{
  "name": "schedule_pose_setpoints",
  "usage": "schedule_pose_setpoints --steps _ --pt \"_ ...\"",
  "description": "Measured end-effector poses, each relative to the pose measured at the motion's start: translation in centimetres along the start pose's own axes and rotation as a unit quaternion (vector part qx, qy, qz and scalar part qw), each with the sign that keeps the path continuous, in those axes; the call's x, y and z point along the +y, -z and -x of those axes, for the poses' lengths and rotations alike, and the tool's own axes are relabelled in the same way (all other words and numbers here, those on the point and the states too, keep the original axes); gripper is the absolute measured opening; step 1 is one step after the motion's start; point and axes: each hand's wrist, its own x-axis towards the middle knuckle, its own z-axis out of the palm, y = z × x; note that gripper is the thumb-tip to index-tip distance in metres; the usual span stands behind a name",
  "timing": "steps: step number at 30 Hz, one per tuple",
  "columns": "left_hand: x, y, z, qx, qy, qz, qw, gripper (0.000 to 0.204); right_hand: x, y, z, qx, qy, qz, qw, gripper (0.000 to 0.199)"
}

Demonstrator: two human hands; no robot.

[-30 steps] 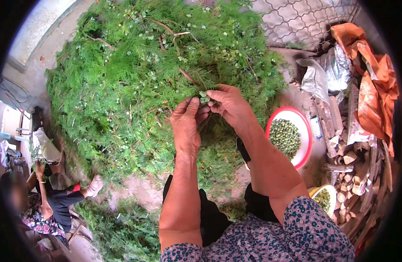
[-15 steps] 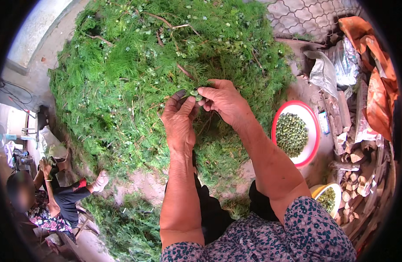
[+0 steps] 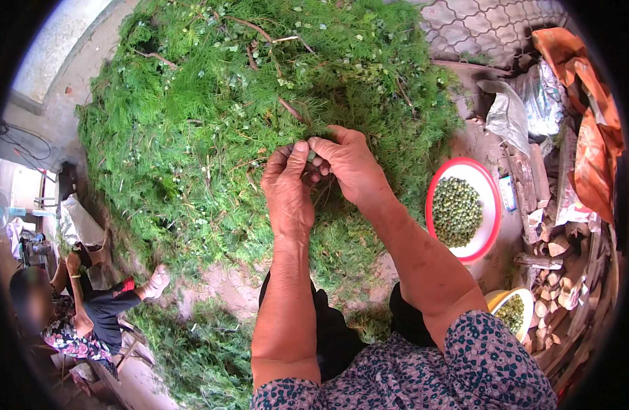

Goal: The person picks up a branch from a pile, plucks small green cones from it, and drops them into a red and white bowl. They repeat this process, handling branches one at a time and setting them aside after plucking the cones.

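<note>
A big heap of feathery green branches [image 3: 212,116] with small pale fruits fills the ground in front of me. My left hand [image 3: 287,188] and my right hand [image 3: 350,164] meet over its near side, fingertips pinched together on a thin green twig [image 3: 313,158] of the heap. To my right stands a red-rimmed white bowl [image 3: 491,232] holding picked green fruits [image 3: 456,212].
A smaller yellow bowl [image 3: 514,309] of green fruits sits at lower right beside chopped wood pieces [image 3: 553,273]. Orange and clear plastic bags [image 3: 574,109] lie at the right. Another person [image 3: 82,307] sits low at the left with more cut greenery [image 3: 191,348].
Both hands have shifted slightly left and nearer me on the heap, still pinching at the twig. The view has tilted a little.
</note>
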Motion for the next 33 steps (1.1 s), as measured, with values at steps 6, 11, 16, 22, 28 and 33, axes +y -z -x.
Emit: schedule_pose_setpoints --steps 6,11,16,22,28,33 --pt "-0.5 1.1 -0.7 -0.006 -0.011 0.024 1.0 0.013 0.6 0.0 -0.2 -0.02 0.005 0.01 1.0 0.011" --pt "-0.2 0.8 -0.7 -0.001 0.028 0.083 0.996 0.014 0.1 0.1 -0.1 0.004 -0.003 0.006 1.0 0.012" --pt "0.2 0.1 0.0 -0.002 0.048 0.085 0.995 0.015 0.0 -0.5 0.3 0.039 0.007 0.014 0.999 0.011" --pt "-0.6 0.1 0.0 0.015 -0.013 -0.045 0.999 0.014 0.9 0.0 0.0 0.049 0.014 0.044 0.998 0.009" --pt "-0.4 0.3 -0.1 -0.02 -0.013 -0.057 0.998 0.009 1.0 0.4 -0.1 0.046 -0.057 -0.082 0.994 0.007" --pt "-0.1 0.7 -0.4 0.042 0.007 0.09 0.995 0.013 0.5 1.2 -0.4 0.065 -0.047 0.007 0.997 0.009"
